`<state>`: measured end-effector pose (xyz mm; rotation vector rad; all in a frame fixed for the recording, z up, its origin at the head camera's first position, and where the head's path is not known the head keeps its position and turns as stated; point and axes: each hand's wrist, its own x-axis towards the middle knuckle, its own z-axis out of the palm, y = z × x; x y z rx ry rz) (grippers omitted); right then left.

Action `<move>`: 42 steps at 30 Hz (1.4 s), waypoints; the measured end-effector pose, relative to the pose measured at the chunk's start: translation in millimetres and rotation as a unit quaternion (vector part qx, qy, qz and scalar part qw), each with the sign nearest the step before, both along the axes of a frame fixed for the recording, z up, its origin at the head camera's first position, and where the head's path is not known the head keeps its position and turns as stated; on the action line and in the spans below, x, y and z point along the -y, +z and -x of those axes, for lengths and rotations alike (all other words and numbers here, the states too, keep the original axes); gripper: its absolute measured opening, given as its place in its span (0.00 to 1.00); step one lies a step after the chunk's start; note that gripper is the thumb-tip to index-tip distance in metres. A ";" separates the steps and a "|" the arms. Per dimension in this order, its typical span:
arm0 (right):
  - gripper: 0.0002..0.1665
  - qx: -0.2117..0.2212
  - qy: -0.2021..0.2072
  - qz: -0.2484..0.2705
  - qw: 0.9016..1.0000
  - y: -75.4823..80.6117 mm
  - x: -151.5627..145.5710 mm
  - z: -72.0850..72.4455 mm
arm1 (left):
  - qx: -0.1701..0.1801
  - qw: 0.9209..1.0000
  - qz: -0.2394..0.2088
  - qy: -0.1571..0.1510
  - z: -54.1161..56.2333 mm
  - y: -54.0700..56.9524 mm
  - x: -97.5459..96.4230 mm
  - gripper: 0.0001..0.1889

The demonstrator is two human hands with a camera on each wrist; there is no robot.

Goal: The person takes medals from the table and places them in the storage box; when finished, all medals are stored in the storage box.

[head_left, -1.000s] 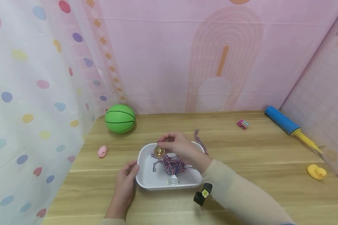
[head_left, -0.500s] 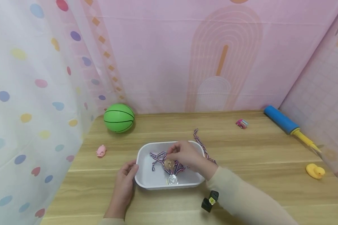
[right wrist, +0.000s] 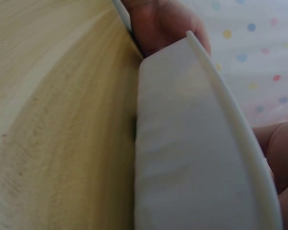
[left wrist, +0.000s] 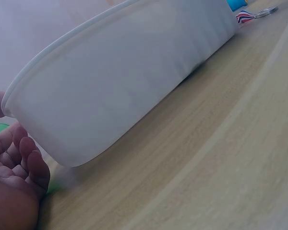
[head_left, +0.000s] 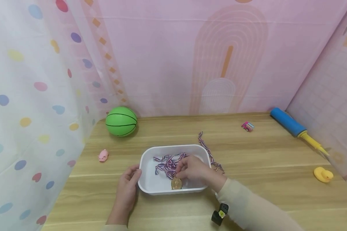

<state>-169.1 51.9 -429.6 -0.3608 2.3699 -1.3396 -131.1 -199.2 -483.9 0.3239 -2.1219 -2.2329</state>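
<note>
A white plastic tub [head_left: 146, 183] stands on the wooden table with several red, white and blue ribbons [head_left: 167, 166] bunched inside. My left hand [head_left: 128, 189] holds the tub by its left end, thumb at the rim, fingers against the outer wall; the left wrist view shows those fingers [left wrist: 36, 165] curled beside the tub. Inside the tub, my right hand [head_left: 192, 168] pinches the ribbon just above a gold medal [head_left: 176, 183], which lies near the front wall. The right wrist view shows mostly the tub's outer wall [right wrist: 182, 143], hiding the medal.
Another striped ribbon [head_left: 208, 150] lies right of the tub; its silver medal [left wrist: 266, 12] shows in the left wrist view. Around the table are a green ball [head_left: 121, 122], a pink pig [head_left: 103, 155], a toy vehicle [head_left: 247, 126], a blue-and-yellow pump [head_left: 289, 123] and a yellow duck [head_left: 323, 175].
My right hand has brought the gold medal from the tub's back left toward the front middle and lowered it over the silver medal there, now covered. The left hand stays at the tub.
</note>
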 end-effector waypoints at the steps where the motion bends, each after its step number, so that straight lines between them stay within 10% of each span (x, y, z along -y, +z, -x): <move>1: 0.06 0.003 0.001 0.000 1.000 -1.4 -0.1 -0.3 | 0.001 1.000 0.001 0.000 0.1 0.0 0.0 0.18; 29: 0.09 -0.049 0.015 -0.055 0.997 -14.6 3.7 0.2 | -0.002 1.000 0.012 0.005 -0.6 2.4 -1.4 0.18; 42: 0.04 -0.050 0.012 -0.001 0.999 10.1 -20.0 4.0 | -0.004 1.000 0.011 0.004 0.2 -1.1 -0.6 0.17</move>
